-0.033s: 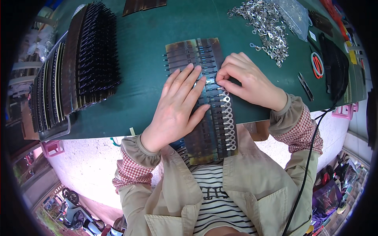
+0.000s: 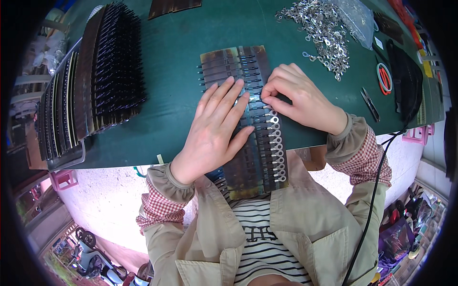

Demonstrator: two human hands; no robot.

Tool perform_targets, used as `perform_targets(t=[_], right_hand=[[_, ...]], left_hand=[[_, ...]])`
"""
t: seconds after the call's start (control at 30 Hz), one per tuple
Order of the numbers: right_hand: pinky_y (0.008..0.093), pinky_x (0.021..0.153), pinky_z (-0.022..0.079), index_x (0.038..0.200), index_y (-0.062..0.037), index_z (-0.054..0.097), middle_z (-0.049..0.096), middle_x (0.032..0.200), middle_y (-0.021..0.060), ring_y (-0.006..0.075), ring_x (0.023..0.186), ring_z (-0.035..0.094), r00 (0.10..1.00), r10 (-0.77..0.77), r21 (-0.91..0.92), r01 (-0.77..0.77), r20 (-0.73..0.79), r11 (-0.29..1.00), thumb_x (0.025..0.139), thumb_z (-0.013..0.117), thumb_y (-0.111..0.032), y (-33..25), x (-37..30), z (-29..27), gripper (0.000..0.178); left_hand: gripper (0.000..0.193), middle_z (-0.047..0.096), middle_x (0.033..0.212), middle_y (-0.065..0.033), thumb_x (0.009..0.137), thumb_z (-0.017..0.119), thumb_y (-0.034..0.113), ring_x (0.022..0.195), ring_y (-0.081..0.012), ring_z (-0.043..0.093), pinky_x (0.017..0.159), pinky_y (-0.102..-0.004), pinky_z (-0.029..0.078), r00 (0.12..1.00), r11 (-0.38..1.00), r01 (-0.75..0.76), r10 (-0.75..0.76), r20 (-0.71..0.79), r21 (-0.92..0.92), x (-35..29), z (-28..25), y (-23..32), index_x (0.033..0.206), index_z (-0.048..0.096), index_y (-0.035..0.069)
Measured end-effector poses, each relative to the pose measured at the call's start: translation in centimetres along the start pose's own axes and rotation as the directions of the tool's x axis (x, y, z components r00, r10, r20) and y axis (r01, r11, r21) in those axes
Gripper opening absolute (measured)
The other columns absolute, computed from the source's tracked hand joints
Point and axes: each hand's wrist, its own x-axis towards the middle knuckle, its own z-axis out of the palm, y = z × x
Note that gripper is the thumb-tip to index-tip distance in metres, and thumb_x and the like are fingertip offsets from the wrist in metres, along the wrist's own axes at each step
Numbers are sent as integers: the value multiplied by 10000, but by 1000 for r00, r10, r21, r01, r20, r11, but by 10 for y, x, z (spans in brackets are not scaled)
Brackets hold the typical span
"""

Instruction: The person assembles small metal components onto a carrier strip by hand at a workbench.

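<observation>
Lettering (image 2: 260, 233) crosses the black-and-white striped shirt (image 2: 253, 214). From afar, I see the long brown rectangular board (image 2: 244, 185) partly hidden beneath the flat, spread left hand (image 2: 214, 121); the right hand (image 2: 298, 97) pinches closed, on what I cannot tell, beside 1 column of silver ring terminals (image 2: 278, 152). Loose silver terminals (image 2: 329, 40) lie beyond.

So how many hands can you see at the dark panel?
2. The left hand rests spread over the panel; the right hand is at its right edge, by the far end of the ring terminal row. No others show.
</observation>
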Motion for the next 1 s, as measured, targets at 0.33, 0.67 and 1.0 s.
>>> perform_targets(t=[0.33,0.67,1.0], right_hand=[[367,798,440,948,-42,682,621,943,47,244,887,589,996,5,-24,-7,-88,1000,883,728,-34,-3,-7,7,81],[406,844,554,1133,27,704,662,1123,145,334,995,656,985,-100,-124,82,-141,989,766,677,72,-9,-36,2,371],[406,870,562,1143,59,689,657,1158,157,343,1024,654,986,-113,-160,94,-120,983,728,670,83,-10,-38,4,417]], left_hand=[[619,491,1554,-218,877,770,153,1480,-402,417,1221,-569,294,1000,1000,-17,17,2,-5,0,0,-2,1436,571,-25],[571,414,1593,-231,927,724,278,1499,-413,361,1230,-585,247,993,998,-41,35,111,49,3,-2,0,1451,599,86],[569,391,1609,-223,926,709,284,1506,-412,341,1232,-589,234,990,994,-41,26,139,105,4,-2,2,1460,606,117]])
